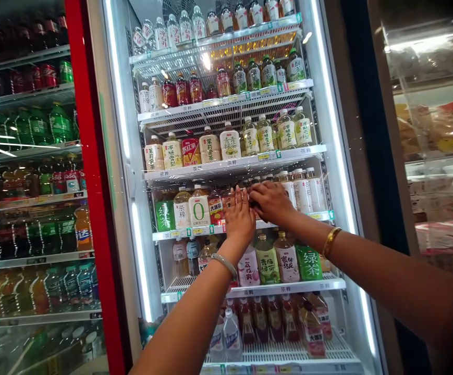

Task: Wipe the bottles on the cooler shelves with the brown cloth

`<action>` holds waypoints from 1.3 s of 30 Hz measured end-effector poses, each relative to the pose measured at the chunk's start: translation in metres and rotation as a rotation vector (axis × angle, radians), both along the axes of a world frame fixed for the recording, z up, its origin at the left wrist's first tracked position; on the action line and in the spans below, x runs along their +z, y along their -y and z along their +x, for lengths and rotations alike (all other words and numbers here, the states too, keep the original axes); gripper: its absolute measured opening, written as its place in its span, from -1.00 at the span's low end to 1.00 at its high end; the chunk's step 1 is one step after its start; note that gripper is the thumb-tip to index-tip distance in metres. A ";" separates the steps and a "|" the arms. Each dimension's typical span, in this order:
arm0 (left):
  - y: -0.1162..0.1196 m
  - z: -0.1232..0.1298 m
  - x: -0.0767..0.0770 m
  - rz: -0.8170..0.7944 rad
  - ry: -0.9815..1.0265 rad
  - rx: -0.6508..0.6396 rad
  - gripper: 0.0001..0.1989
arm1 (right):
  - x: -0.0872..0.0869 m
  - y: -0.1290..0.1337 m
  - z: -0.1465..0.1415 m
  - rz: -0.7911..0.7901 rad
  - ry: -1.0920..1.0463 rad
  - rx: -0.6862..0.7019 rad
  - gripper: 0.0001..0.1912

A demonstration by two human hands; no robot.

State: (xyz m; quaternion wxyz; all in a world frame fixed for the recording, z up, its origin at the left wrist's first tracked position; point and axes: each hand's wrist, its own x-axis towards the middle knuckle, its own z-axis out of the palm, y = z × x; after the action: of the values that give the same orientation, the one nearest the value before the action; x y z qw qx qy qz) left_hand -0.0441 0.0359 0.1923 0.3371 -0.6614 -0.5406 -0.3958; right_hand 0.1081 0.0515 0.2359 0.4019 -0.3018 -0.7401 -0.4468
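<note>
Both hands reach into a lit drinks fridge, at its fourth shelf (183, 231). My left hand (240, 216), with a silver bangle on the wrist, lies against the bottles there, its fingers stretched upward. Close beside it, my right hand (271, 202) bends its fingers down at the bottle tops; a gold bracelet (331, 242) circles that wrist. What the right fingers grip is hidden. Left of the hands stand a white-labelled bottle with a green 0 (198, 209) and a red-labelled tea bottle (215, 207). Clear bottles with white labels (314, 194) stand to the right.
Bottled teas line the shelf above (230, 141) and the shelf below (267, 260). Bright light strips (341, 125) run up both sides of the fridge. At left, past a red frame (93, 182), is another drinks fridge. Packaged goods (445, 130) fill shelves at right.
</note>
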 end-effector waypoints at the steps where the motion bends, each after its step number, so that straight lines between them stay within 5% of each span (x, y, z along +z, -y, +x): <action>1: 0.001 -0.006 -0.001 -0.001 -0.005 0.003 -0.34 | -0.005 0.002 0.001 -0.003 0.077 0.022 -0.76; 4: 0.003 -0.025 -0.004 -0.002 -0.044 0.002 -0.33 | -0.005 0.005 0.008 0.010 0.193 0.033 -0.77; 10: 0.003 -0.047 0.000 0.042 0.007 -0.007 -0.32 | 0.023 0.006 -0.033 -0.023 -0.158 -0.062 -0.69; 15: 0.009 -0.070 -0.006 -0.002 -0.001 0.025 -0.33 | -0.008 0.016 -0.055 -0.036 0.266 0.053 -0.78; 18: 0.013 -0.086 -0.012 -0.031 -0.025 0.029 -0.35 | -0.004 0.015 -0.047 -0.001 0.428 0.057 -0.77; 24: 0.014 -0.098 -0.013 -0.032 -0.035 0.024 -0.35 | 0.034 0.013 -0.083 -0.016 -0.010 -0.046 -0.66; 29: 0.019 -0.108 -0.015 -0.036 0.020 0.026 -0.32 | -0.002 0.017 -0.105 0.005 0.284 0.046 -0.75; 32: 0.020 -0.119 -0.019 -0.040 -0.028 0.015 -0.34 | -0.006 0.014 -0.098 0.041 0.444 0.077 -0.76; 36: 0.014 -0.126 -0.021 0.001 -0.059 0.009 -0.35 | 0.020 0.012 -0.109 0.053 0.195 0.026 -0.67; 39: 0.012 -0.129 -0.021 0.041 0.000 0.021 -0.34 | 0.022 0.016 -0.130 0.039 0.043 0.029 -0.64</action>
State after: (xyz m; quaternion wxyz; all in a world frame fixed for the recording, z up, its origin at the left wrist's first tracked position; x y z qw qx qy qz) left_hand -0.1734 0.0239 0.1716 0.3547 -0.6488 -0.5393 -0.4030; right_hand -0.0214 0.0358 0.2576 0.3982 -0.2732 -0.7440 -0.4618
